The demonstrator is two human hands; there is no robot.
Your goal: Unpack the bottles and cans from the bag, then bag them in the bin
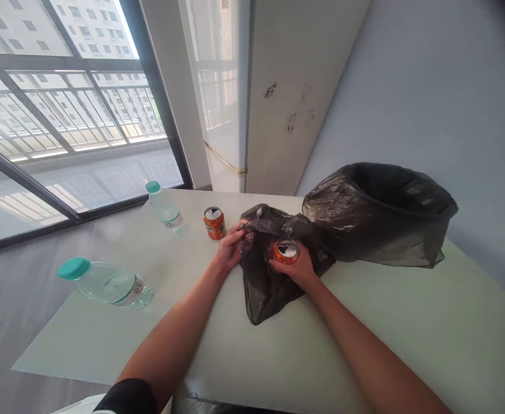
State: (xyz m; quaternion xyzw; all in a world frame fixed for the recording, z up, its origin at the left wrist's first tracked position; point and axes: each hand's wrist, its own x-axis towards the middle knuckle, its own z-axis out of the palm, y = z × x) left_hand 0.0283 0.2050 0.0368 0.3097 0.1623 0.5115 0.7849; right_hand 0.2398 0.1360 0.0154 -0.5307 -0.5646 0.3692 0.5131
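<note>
My right hand (296, 269) is wrapped round an orange drink can (286, 250) with an opened silver top, holding it over a crumpled black plastic bag (265, 287). My left hand (230, 246) pinches the bag's upper edge at its left side. A second orange can (214, 222) stands upright on the table just left of my left hand.
A large black bag (377, 215), open at the top, sits behind at the right. Two clear water bottles with teal caps lie on the white table (408, 333): one near (108, 283), one farther (167, 211). A fridge (252, 92) and a window stand behind.
</note>
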